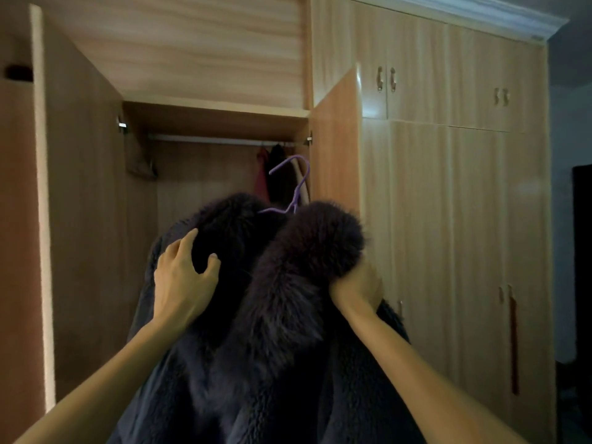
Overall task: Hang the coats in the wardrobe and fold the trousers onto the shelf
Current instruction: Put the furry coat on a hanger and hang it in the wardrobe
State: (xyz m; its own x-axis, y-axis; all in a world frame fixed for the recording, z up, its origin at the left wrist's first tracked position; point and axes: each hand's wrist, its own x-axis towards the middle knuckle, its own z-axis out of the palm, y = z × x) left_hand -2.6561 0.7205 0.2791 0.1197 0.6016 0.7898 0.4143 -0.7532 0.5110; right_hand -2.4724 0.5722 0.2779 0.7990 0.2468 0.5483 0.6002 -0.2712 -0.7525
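Wardrobe fills the frame: pale wood-grain, closed doors across the right half, one bay open at centre-left with both doors swung outward. Inside the open bay, a shelf board across the top and a pale rail just beneath it, running left to right.

Coat: dark purple, fleecy body, thick fur collar. Occupies lower centre of frame, held up in front of the open bay, below rail level. Not on the rail.

Garments already hanging at the right end of the rail: one red, one dark, one pale. Partly hidden behind the coat.

Left hand, centre-left: fingers curled, thumb pressed in, gripping the coat's left shoulder.

Right hand, centre-right: closed under the right end of the fur collar, fingers buried in the fabric, bearing the coat from beneath.

Hanger: lilac, thin, rising out of the collar at centre. Hook tilted toward the left, free in the air, well below the rail.

Small metal handles on the upper right cupboard doors.
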